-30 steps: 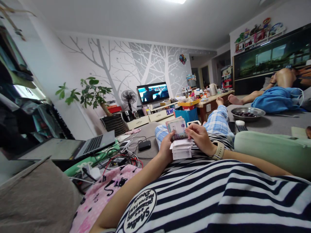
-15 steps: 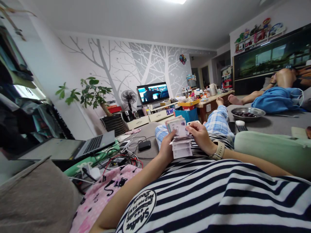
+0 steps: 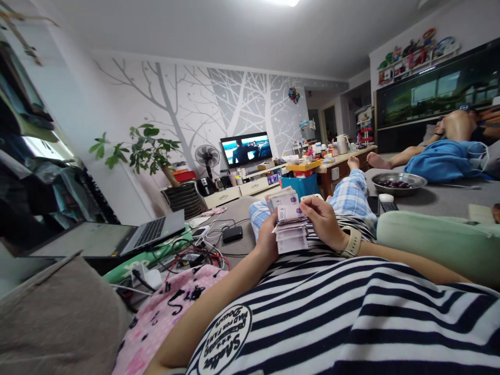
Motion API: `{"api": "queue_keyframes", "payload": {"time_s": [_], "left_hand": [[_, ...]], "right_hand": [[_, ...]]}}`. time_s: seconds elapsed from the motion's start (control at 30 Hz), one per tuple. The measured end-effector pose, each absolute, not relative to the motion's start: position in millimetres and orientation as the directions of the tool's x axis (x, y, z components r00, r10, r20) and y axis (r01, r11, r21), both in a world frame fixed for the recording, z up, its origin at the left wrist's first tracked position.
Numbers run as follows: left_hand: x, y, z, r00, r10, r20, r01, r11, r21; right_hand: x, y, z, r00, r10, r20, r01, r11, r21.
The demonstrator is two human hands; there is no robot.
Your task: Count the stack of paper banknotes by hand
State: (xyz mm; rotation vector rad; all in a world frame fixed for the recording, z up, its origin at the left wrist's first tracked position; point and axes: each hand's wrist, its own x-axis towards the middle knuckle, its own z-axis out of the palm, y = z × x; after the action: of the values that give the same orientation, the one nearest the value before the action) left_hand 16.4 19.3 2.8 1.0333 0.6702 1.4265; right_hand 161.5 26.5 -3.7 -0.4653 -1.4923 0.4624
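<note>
A fanned stack of banknotes, pale with purplish print, stands above my lap. My left hand is closed around the stack's left side, its thumb on the front of the notes. At the upper right edge, my right hand pinches a single note between thumb and fingertips. The lower notes hang down in uneven layers over my striped shirt. A pale watch is on my right wrist. How the left fingers sit behind the notes is hidden.
On the left are a laptop, tangled cables and a black box. To the right lie a green cushion, a remote and a metal bowl of dark round fruit. Another person's bare legs rest beyond.
The front note has tipped down toward me and more of its printed face shows. My right hand stays at its corner; both hands have barely shifted.
</note>
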Motion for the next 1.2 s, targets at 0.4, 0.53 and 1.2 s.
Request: {"api": "queue_keyframes", "payload": {"time_s": [0.4, 0.53, 1.2], "left_hand": [[16.9, 16.6, 2.2, 0.058, 0.984, 0.168, -0.473, -0.121, 0.872], [16.8, 18.6, 1.3, 0.085, 0.982, 0.169, -0.479, -0.108, 0.871], [14.7, 26.0, -3.3, 0.113, 0.980, 0.165, -0.497, -0.088, 0.863]], "right_hand": [[161.6, 27.7, -5.4, -0.031, 0.603, 0.797, -0.064, 0.795, -0.604], [161.7, 27.4, -5.4, -0.035, 0.601, 0.798, -0.061, 0.796, -0.602], [160.5, 26.8, -4.2, -0.054, 0.587, 0.808, -0.076, 0.804, -0.589]]}}
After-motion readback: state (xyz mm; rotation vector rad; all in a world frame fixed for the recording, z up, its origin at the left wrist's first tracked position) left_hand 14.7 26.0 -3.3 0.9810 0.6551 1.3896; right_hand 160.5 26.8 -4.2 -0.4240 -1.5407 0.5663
